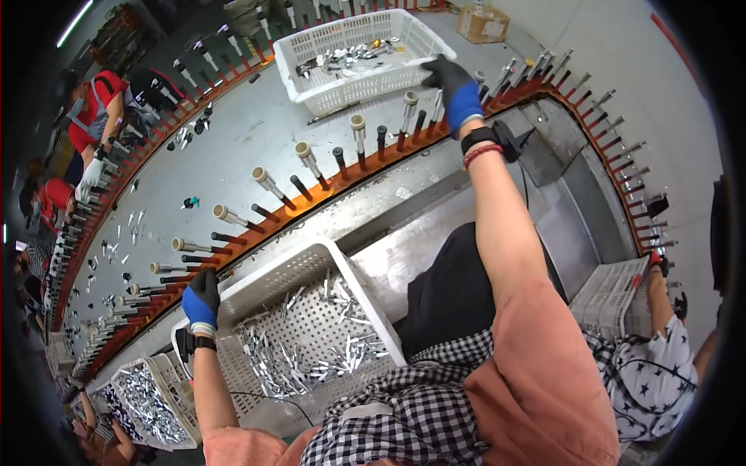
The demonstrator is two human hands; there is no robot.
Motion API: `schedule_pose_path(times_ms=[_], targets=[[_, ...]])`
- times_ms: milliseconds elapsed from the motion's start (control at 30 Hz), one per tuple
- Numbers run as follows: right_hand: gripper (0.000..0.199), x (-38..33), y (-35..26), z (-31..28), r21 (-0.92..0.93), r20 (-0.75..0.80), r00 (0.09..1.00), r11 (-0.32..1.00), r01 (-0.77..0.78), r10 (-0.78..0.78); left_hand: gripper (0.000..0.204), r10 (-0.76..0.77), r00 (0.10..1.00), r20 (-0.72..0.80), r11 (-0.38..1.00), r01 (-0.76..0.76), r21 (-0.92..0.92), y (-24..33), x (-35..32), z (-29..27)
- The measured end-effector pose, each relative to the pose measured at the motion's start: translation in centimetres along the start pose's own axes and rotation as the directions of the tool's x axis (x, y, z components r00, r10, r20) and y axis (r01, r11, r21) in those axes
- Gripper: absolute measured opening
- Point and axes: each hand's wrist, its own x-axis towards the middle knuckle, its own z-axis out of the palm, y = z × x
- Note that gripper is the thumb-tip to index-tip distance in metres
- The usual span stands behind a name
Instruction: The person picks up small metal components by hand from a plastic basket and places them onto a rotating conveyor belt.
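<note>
My right hand (pixel 457 92), in a blue and black glove, reaches to the near right corner of a white plastic basket (pixel 342 95) on the grey table. Its bent fingers lie at the rim and seem to grip it. Small shiny metal parts (pixel 353 56) lie in that basket. My left hand (pixel 202 301), gloved alike, is at the far left corner of a second white basket (pixel 365 299), beside the rail of rods. Its fingers are drawn together; whatever they hold is hidden. Slim silver pieces (pixel 284 365) lie scattered inside this nearer basket.
An orange-brown rail (pixel 311 199) with upright rods and pale-tipped holders (pixel 268 183) curves round the table (pixel 233 128). Loose small parts lie on its left. Co-workers (pixel 99 109) sit at far left; another person (pixel 649 373) is at right. A cardboard box (pixel 482 25) stands behind.
</note>
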Motion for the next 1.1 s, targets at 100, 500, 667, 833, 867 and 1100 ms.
schedule_pose_path(times_ms=[100, 500, 667, 833, 867, 1100], targets=[[0.053, -3.5, -6.0, 3.5, -0.2, 0.023, 0.986, 0.967, -0.159, 0.167, 0.032, -0.021, 1.0, -0.019, 1.0, 0.021, 0.011, -0.3, -0.6, -0.4], [0.05, -7.7, -10.8, 9.0, -0.333, 0.501, 0.844, 0.943, -0.016, 0.191, 0.03, -0.081, 0.996, 0.041, 0.99, 0.085, -0.111, 0.2, 0.3, -0.2], [0.053, -15.4, -16.4, 12.1, -0.131, 0.96, 0.262, 0.984, 0.121, 0.095, 0.031, -0.119, 0.99, 0.071, 0.978, 0.129, -0.164, 0.3, 0.2, -0.4], [0.038, -3.8, -8.4, 7.3, -0.151, 0.322, 0.751, 0.752, 0.642, -0.576, 0.032, -0.136, 0.989, 0.061, 0.978, 0.144, -0.149, 1.1, 0.4, -0.2], [0.037, -2.2, -7.4, 5.9, 0.04, 0.053, 0.941, 0.942, 0.332, -0.334, 0.032, -0.143, 0.988, 0.052, 0.977, 0.149, -0.153, 0.7, 0.2, -0.4], [0.039, 1.5, 1.2, -0.7, 0.239, -0.049, 0.993, 0.966, -0.096, 0.11, 0.032, -0.092, 0.995, 0.026, 0.995, 0.092, -0.029, 0.3, 0.9, 0.6]])
